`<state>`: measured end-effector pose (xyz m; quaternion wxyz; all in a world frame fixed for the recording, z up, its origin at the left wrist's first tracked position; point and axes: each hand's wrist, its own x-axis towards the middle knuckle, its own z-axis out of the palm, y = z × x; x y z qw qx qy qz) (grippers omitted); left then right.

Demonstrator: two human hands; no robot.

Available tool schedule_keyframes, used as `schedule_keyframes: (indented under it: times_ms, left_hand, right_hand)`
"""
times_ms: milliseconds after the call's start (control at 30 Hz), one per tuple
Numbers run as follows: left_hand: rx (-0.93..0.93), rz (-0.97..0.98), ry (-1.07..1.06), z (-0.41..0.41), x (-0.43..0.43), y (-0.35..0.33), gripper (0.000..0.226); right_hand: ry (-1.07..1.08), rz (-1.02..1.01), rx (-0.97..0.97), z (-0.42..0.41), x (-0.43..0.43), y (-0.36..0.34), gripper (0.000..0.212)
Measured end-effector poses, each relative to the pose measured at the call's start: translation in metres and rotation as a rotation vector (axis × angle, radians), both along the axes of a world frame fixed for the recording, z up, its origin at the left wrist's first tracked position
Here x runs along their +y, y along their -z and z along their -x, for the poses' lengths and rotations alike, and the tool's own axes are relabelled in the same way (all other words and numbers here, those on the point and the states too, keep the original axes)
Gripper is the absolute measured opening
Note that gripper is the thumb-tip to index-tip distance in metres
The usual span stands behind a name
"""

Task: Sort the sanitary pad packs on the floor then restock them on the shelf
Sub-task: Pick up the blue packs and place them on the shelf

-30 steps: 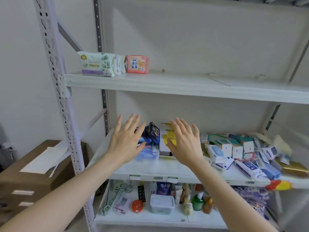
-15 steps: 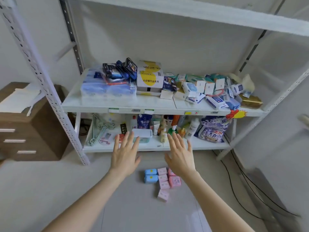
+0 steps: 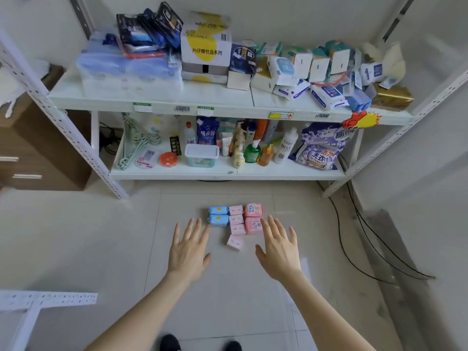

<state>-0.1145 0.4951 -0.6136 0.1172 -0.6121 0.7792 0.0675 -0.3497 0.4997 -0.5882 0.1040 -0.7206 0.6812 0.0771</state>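
Observation:
Small sanitary pad packs lie grouped on the tiled floor in front of the white shelf unit (image 3: pixel 177 102). Two blue packs (image 3: pixel 218 216) sit at the left. Beside them runs a column of pale pink packs (image 3: pixel 237 219), with one more pale pink pack (image 3: pixel 235 242) a little apart in front. Two darker pink packs (image 3: pixel 253 218) are at the right. My left hand (image 3: pixel 189 249) hovers just left of the group, fingers spread and holding nothing. My right hand (image 3: pixel 279 249) hovers just right of it, also spread and holding nothing.
The middle shelf carries tissue packs, boxes and wipes; the bottom shelf (image 3: pixel 222 171) holds bottles, a tub and detergent bags. A brown cardboard box (image 3: pixel 38 153) stands at the left. Black cables (image 3: pixel 367 236) trail over the floor at the right. A white shelf bracket (image 3: pixel 48 300) lies front left.
The view has tipped down from the upper shelves to the floor. Both hands have dropped with it and now flank the pad packs, spread as before.

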Motion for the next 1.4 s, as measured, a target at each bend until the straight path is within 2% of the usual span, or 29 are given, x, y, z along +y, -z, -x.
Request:
schedule_keyframes:
  times_ms: [233, 500, 867, 1200, 1400]
  left_hand:
    - [-0.008, -0.025, -0.051, 0.016, -0.029, 0.03, 0.073]
    - [-0.017, -0.058, -0.079, -0.009, -0.115, 0.097, 0.074]
    - [-0.04, -0.162, 0.028, -0.009, -0.256, 0.279, 0.073]
    - [-0.001, -0.193, 0.041, 0.014, -0.302, 0.475, 0.074]
    - [0.014, -0.166, 0.045, 0.017, -0.335, 0.565, 0.071]
  right_hand:
    - [-0.046, -0.077, -0.03, 0.021, -0.029, 0.046, 0.071]
    - [-0.06, -0.136, -0.079, 0.001, -0.113, 0.127, 0.072]
    - [-0.024, -0.227, -0.124, -0.015, -0.224, 0.311, 0.071]
    - [-0.048, -0.302, -0.145, -0.012, -0.27, 0.5, 0.072]
    - [-0.051, -0.312, -0.169, -0.016, -0.289, 0.593, 0.074]
